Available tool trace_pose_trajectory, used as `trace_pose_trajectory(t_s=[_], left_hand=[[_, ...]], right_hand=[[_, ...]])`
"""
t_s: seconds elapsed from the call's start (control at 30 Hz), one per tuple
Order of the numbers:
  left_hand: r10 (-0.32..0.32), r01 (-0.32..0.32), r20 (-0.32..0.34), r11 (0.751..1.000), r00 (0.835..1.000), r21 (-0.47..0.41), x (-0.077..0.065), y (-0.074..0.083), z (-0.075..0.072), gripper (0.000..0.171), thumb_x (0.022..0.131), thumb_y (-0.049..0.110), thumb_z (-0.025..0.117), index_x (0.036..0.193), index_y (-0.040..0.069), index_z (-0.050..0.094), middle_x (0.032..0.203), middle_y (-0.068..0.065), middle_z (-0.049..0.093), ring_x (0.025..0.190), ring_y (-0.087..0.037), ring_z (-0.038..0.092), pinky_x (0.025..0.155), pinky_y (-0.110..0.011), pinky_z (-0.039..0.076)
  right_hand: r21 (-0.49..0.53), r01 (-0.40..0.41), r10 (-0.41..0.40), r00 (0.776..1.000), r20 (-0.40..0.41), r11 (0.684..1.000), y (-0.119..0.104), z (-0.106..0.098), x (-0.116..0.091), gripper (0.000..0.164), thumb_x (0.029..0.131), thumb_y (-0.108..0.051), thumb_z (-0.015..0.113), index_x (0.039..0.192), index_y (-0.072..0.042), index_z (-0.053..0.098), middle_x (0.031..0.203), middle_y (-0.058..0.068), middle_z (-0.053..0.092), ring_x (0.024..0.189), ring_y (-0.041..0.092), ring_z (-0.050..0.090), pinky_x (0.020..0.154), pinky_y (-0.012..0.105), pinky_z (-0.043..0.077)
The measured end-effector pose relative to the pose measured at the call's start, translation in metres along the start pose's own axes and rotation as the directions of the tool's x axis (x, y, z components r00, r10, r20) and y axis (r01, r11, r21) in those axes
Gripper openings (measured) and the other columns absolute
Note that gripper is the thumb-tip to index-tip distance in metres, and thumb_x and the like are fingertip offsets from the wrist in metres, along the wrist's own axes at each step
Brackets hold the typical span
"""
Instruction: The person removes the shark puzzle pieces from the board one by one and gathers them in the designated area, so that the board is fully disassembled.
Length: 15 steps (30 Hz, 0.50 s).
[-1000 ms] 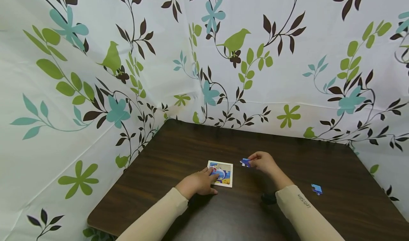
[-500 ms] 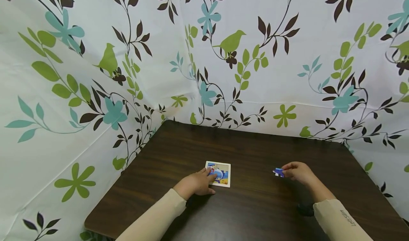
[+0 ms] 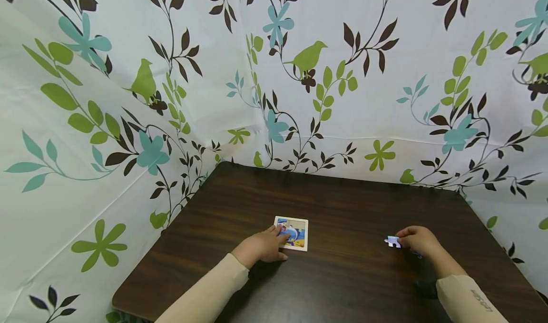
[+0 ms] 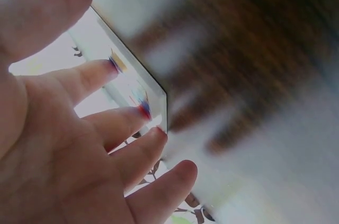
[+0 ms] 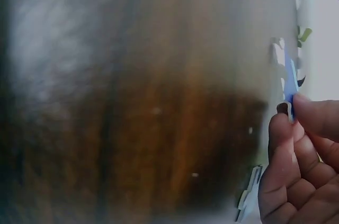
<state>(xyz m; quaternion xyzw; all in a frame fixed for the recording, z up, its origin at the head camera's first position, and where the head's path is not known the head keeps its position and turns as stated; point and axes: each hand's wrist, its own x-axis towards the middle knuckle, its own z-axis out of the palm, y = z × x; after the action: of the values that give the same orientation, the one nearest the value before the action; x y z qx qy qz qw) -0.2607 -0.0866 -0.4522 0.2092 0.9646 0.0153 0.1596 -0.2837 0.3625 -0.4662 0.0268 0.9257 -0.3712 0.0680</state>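
Note:
A small jigsaw puzzle in a pale square frame [image 3: 307,235] lies on the table, its picture blue and yellow. My left hand [image 3: 262,247] rests on its left side with the fingers spread, and covers part of the picture; in the left wrist view the fingertips touch the puzzle [image 4: 127,65]. To the right, my right hand [image 3: 421,243] pinches a blue and white puzzle piece [image 3: 392,241] between thumb and fingers, just over the table. A second puzzle piece [image 5: 248,195] lies on the table beneath that hand, mostly hidden by it in the head view.
The dark wood-grain table [image 3: 342,204] reaches back to a white curtain [image 3: 376,99] printed with leaves, birds and flowers. Another stretch of this curtain borders the table's left side.
My right hand has moved right with the puzzle piece, away from the framed puzzle, and is now over the loose piece. The left hand stays on the puzzle.

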Motion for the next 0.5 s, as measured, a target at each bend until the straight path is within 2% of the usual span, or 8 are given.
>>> trace_pose_trajectory(t_s=[0.17,0.3,0.5], left_hand=[[-0.007,0.007,0.002,1.0,1.0,0.0,0.0003,0.0015,-0.0004,0.069,0.093,0.051,0.064,0.153,0.026,0.04,0.164,-0.009,0.027,0.151,-0.028,0.026,0.118,-0.045,0.034],[-0.008,0.008,0.005,1.0,1.0,0.005,0.0024,0.0006,0.0011,0.069,0.092,0.052,0.064,0.153,0.028,0.04,0.164,-0.008,0.027,0.152,-0.028,0.025,0.117,-0.046,0.034],[-0.004,0.004,0.005,1.0,1.0,0.006,0.0025,-0.0004,0.0027,0.07,0.092,0.052,0.065,0.152,0.028,0.04,0.164,-0.008,0.027,0.151,-0.028,0.026,0.117,-0.046,0.035]], right_hand=[[-0.096,0.018,-0.021,0.999,-0.034,0.995,-0.0022,0.0031,-0.0018,0.019,0.09,-0.007,0.063,0.1,0.007,0.068,0.087,0.012,0.067,0.073,0.02,0.057,0.058,0.034,0.046],[-0.156,0.024,-0.031,0.999,-0.043,0.987,-0.0043,0.0035,-0.0019,0.017,0.09,-0.008,0.063,0.098,0.005,0.07,0.091,0.016,0.067,0.078,0.023,0.059,0.059,0.035,0.046],[-0.19,0.035,-0.043,0.998,-0.04,0.981,-0.0036,0.0026,-0.0005,0.014,0.088,-0.007,0.064,0.095,0.004,0.071,0.093,0.019,0.068,0.08,0.026,0.059,0.061,0.035,0.047]])
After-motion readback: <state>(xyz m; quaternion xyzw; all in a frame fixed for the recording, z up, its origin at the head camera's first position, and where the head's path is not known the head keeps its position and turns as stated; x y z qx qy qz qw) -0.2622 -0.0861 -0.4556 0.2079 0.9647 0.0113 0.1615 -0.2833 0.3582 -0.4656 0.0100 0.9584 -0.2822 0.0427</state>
